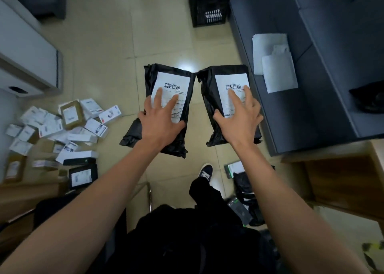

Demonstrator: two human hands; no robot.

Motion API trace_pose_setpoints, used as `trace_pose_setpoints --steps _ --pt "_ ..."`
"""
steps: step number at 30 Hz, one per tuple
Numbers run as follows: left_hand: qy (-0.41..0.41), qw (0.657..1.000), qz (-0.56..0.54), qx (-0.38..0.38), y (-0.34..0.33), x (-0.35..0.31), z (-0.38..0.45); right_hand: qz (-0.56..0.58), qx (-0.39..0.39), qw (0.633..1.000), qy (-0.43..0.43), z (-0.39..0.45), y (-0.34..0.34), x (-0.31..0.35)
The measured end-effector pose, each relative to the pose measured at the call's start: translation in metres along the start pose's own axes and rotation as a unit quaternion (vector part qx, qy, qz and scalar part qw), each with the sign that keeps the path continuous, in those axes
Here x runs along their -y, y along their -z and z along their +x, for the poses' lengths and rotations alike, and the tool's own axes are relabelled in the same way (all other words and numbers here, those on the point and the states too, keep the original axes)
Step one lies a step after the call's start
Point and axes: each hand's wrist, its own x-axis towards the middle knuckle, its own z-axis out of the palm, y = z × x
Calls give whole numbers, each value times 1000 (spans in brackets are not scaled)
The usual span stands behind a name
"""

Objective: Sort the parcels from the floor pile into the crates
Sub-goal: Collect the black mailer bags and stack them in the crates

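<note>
Black plastic wraps both parcels held out at arm's length above the pale tiled floor (108, 45). The left hand (161, 121) holds the left parcel (166, 105), a black mailer bag with a white barcode label; its fingers lie spread and fairly straight across the label on top, while the thumb wraps the near left edge, so the grip is a wide clasp over the bag. The right hand (242, 116) holds the right parcel (224, 101) the same way, fingers spread over its white label, thumb hooked at the left edge of the bag. The two bags hang side by side, their far corners almost touching, each tilted slightly outward at the near end. Down on the floor to the left lies the pile of parcels (62, 136): small white boxes, brown cardboard boxes and a couple of black ones with labels, jumbled together. Straight ahead, well beyond the hands, stands a black slatted crate (208, 8) with something white inside it. To the right runs a dark grey sofa (311, 99), on whose seat lie white padded envelopes (274, 62). More black bags (247, 194) lie on the floor near the person's dark shoe (205, 171).
</note>
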Motion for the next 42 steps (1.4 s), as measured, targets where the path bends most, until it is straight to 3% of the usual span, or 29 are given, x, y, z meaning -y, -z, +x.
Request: trace_pose_setpoints --steps 11,18,29,42 --pt "-10 1000 -5 -7 32 -27 148 7 -24 1000 15 164 6 44" --pt "35 997 -56 -26 56 28 271 -6 -9 999 47 279 -42 120" --pt "14 997 -50 -58 136 86 444 11 -30 999 27 432 -79 236" --pt "-37 998 0 -60 172 76 663 81 -20 995 -53 633 -133 252"
